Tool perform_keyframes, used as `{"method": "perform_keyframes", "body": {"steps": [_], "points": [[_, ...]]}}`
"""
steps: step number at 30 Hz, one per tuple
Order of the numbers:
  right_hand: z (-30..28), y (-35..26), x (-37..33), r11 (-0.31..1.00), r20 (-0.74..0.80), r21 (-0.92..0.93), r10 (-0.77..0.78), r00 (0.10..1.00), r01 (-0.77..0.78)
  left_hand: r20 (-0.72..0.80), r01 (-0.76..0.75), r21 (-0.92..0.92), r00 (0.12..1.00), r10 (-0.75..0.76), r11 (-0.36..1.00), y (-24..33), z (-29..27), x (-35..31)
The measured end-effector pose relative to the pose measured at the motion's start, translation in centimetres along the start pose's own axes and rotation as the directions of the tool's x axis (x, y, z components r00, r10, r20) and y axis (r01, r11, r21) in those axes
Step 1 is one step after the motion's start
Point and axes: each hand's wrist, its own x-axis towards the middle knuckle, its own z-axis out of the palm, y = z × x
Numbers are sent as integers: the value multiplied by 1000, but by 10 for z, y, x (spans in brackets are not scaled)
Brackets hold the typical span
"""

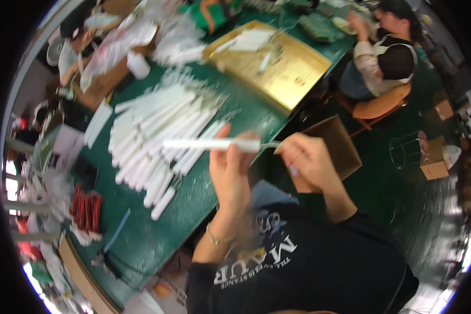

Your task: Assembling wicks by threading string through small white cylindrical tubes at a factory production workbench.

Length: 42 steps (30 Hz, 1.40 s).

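Observation:
Above the green table (157,251) my left hand (229,180) holds a slim white tube (191,144) level, its fingers closed round the right-hand part. A thin pale wire (269,145) comes out of the tube's right end. My right hand (316,165) pinches at that wire with thumb and forefinger, just beside the tube. Behind and left of my hands lies a large heap of similar white tubes (146,125), many with thin wires trailing at their far ends. One short white tube (163,204) lies at the near edge of the heap.
A yellow tray (298,83) with several white pieces stands at the far side. An open cardboard box (345,154) sits below the table edge, right of my hands. Bundled red wires (86,212) lie at left. A co-worker (382,57) sits at the far right.

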Motion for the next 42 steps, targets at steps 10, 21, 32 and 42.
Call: {"method": "perform_keyframes", "body": {"steps": [10, 21, 32, 42], "points": [[16, -1, 2, 940, 87, 235, 232, 969, -246, 143, 117, -103, 984, -102, 988, 20, -16, -3], [18, 5, 4, 914, 191, 283, 243, 951, -290, 221, 191, -69, 960, -172, 979, 21, -17, -1], [31, 23, -1, 974, 161, 150, 145, 976, -170, 207, 79, 153, 972, -110, 985, -12, -30, -7], [23, 45, -10, 997, 185, 26, 61, 981, -67, 180, 161, 224, 963, -203, 961, -20, -22, -7]]}}
